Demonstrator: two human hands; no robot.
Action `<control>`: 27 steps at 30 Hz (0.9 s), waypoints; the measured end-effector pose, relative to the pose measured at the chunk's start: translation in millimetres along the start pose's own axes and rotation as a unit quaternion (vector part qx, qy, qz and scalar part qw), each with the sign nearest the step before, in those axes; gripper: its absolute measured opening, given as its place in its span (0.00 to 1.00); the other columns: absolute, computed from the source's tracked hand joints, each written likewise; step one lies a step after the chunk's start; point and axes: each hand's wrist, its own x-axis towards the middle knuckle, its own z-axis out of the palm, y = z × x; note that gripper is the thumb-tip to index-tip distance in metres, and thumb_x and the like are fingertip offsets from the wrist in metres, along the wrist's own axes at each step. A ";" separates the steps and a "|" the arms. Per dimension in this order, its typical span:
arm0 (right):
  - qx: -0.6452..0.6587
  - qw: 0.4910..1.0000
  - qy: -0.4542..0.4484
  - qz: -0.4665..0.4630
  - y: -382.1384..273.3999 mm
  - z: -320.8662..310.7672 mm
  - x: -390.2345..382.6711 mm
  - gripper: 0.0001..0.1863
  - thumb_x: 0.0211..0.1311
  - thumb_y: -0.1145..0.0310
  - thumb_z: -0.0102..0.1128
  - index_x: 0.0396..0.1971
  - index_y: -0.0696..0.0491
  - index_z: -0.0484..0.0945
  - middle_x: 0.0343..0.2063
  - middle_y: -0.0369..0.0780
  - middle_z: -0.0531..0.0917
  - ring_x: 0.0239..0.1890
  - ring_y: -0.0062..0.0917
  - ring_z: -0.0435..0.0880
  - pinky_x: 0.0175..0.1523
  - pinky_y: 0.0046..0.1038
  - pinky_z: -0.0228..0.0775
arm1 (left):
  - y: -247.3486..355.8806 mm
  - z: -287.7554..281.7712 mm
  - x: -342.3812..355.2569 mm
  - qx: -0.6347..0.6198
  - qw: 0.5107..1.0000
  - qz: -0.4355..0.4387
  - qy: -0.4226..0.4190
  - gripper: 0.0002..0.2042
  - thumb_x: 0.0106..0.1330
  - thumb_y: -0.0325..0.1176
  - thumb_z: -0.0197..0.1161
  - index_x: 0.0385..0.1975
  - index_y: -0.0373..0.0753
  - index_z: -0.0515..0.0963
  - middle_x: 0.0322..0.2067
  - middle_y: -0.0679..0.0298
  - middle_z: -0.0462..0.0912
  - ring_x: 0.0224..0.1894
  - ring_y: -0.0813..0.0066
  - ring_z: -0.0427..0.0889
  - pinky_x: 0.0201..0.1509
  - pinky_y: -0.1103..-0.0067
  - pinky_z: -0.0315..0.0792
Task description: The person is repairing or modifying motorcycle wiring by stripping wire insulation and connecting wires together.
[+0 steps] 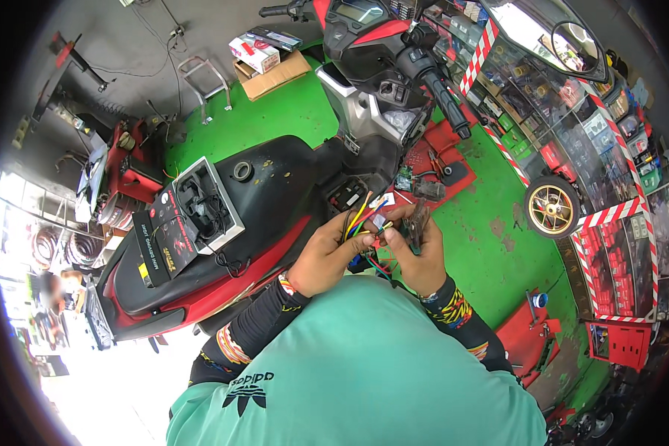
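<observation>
splaying between left grip (pixel 327 255) and right grip (pixel 422 262): coloured wires (pixel 362 213).

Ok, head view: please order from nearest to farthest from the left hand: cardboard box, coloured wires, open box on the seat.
1. Coloured wires: in left hand.
2. Open box: left, on the seat.
3. Cardboard box: on the floor beyond.

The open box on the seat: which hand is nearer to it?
Left. The left hand is apart from the open box, to its right; the right hand is farther right.
</observation>
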 end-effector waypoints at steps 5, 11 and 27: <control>-0.015 0.999 -0.024 -0.040 -3.0 -5.0 10.5 0.12 0.67 0.76 0.60 0.48 0.59 0.73 0.39 0.35 0.78 0.43 0.17 0.77 0.52 0.24 0.71 | 3.4 0.6 1.5 -0.005 0.999 -0.038 -0.018 0.12 0.73 0.33 0.64 0.48 0.32 0.76 0.40 0.67 0.81 0.43 0.82 0.77 0.50 0.80 0.73; 0.023 0.999 -0.037 0.012 0.3 -8.1 15.9 0.13 0.67 0.75 0.61 0.50 0.59 0.72 0.40 0.36 0.79 0.44 0.18 0.78 0.52 0.25 0.74 | 1.5 1.6 4.0 -0.008 0.999 -0.049 -0.019 0.15 0.71 0.30 0.66 0.52 0.31 0.77 0.43 0.65 0.83 0.45 0.81 0.79 0.52 0.79 0.75; 0.113 0.993 -0.009 0.041 9.1 -8.0 7.0 0.16 0.66 0.72 0.67 0.49 0.55 0.71 0.39 0.34 0.79 0.41 0.17 0.77 0.47 0.23 0.72 | 7.3 9.0 -2.1 0.044 0.997 -0.061 -0.026 0.20 0.61 0.27 0.75 0.51 0.33 0.77 0.37 0.71 0.78 0.37 0.87 0.74 0.41 0.84 0.72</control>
